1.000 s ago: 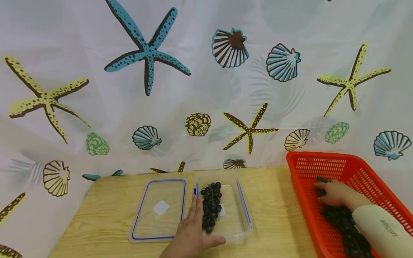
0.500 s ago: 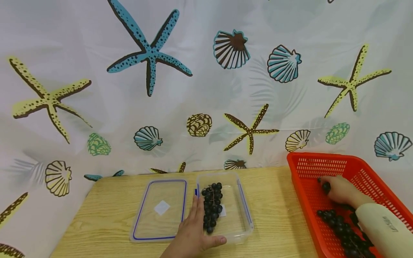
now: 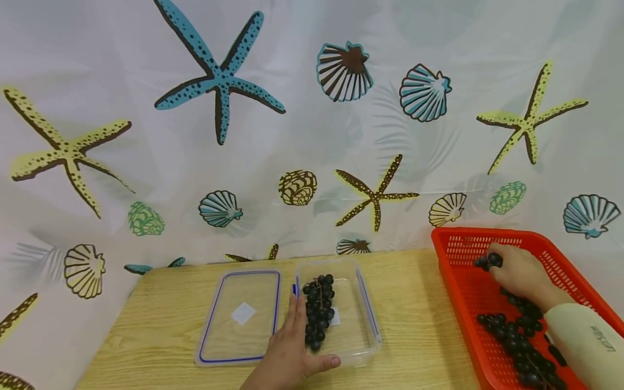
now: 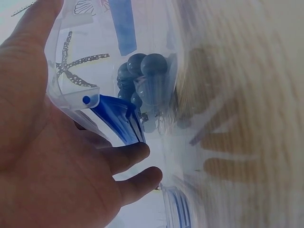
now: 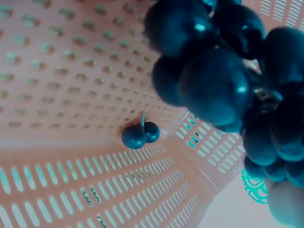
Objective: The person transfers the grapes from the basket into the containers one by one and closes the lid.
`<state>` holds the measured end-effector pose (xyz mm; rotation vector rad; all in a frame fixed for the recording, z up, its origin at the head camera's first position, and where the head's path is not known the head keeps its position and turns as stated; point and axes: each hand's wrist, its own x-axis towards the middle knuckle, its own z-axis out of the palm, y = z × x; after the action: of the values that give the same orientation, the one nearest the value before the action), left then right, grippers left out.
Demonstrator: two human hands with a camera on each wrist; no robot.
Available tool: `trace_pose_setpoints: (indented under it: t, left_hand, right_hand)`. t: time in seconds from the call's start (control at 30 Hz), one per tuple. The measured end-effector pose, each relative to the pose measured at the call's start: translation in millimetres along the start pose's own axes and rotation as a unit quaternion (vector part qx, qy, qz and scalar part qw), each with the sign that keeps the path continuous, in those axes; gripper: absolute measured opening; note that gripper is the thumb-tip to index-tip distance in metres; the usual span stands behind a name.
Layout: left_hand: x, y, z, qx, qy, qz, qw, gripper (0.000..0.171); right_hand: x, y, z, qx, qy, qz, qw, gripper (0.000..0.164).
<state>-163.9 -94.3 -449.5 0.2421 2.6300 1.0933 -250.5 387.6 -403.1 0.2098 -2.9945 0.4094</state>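
My left hand, fingers straight and thumb spread, lies against the left side and near corner of a clear plastic food container. In the left wrist view, its fingers reach past the blue clip. A bunch of dark grapes lies lengthwise along the container's left half. My right hand is over the far part of a red plastic basket and grips another bunch of grapes, mostly hidden by the hand in the head view. More grape bunches lie below in the basket.
Left of the container, a clear lid with a blue seal lies flat on the wooden table. Two loose grapes sit at the basket's bottom edge in the right wrist view. Behind hangs a shell-and-starfish curtain.
My right hand has gripped a grape bunch and raised it toward the basket's far side, uncovering more of the bunches below. The left hand has stayed at the container.
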Motion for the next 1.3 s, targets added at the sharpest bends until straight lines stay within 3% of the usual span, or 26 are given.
trace_pose_setpoints:
  t: [0.2,0.4,0.5,0.67,0.9,1.03,1.3]
  left_hand:
    - [1.5,0.6,-0.8,-0.002,-0.004,-0.007,1.0,0.137]
    - [2.3,-0.3,-0.1,0.0,-0.003,-0.013,0.9999,0.136]
    - [2.1,-1.4,0.3,0.002,0.001,-0.009,1.0,0.136]
    - [1.9,-2.1,0.0,0.007,0.004,0.0,1.0,0.135]
    - [2.9,-2.3,0.6,0.006,0.002,0.005,1.0,0.134]
    - [2.8,-2.9,0.7,0.008,0.002,0.007,0.9999,0.133]
    - [1.9,-2.5,-0.8,0.011,0.001,0.005,0.9999,0.133]
  right_hand:
    - [0,-6,-8,-0.016,0.048,-0.015,0.999,0.004]
    - [-3,-12,-11,-0.01,0.107,-0.073,0.992,0.019]
    - [-4,-19,-13,0.013,0.12,-0.069,0.99,0.021]
    - [-3,-33,-17,0.039,0.107,-0.036,0.993,0.01]
    - [-3,-47,-18,0.014,0.099,-0.027,0.995,0.013]
    - [-6,-51,-19,0.02,0.106,-0.033,0.994,0.007]
    - [-11,-69,-20,-0.002,0.022,-0.048,0.999,0.046]
